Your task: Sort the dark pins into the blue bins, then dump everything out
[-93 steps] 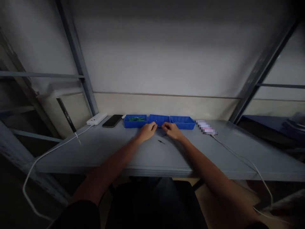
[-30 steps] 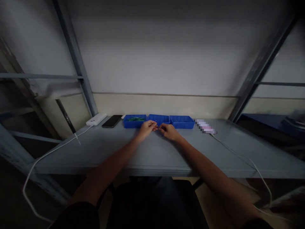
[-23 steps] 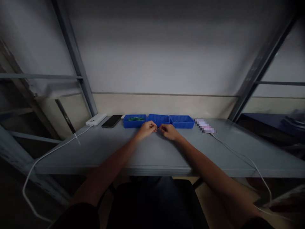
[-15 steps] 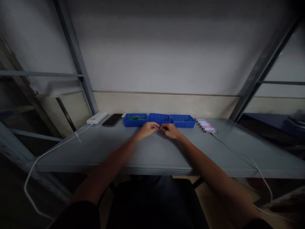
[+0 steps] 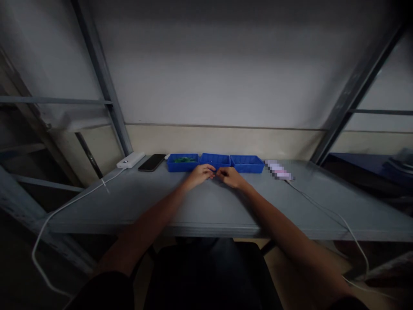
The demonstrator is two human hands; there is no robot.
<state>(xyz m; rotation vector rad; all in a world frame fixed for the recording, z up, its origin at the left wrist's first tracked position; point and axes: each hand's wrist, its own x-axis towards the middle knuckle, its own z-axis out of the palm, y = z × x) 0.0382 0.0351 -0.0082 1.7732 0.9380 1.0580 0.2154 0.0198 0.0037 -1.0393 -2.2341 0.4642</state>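
Just in front of the middle blue bin (image 5: 215,160), my left hand (image 5: 200,174) and my right hand (image 5: 230,177) nearly meet at the fingertips above the grey table (image 5: 213,206). Both hands are closed, fingers curled and pinched toward each other. Whatever they hold is too small or dark to make out. The left blue bin (image 5: 174,167), beyond my left hand, contains green pieces (image 5: 183,159). Behind my right hand stands the right blue bin (image 5: 248,168); its contents are hard to see.
A white power bank (image 5: 131,160) and a dark phone (image 5: 152,162) lie at the back left. At the right, another phone (image 5: 279,169) has a blurred-out screen. White cables (image 5: 72,200) run off both sides of the table. Metal posts (image 5: 111,103) frame the workspace.
Almost nothing differs. My left hand's fingers have shifted very slightly, and both hands stay at the same spot before the middle bin.
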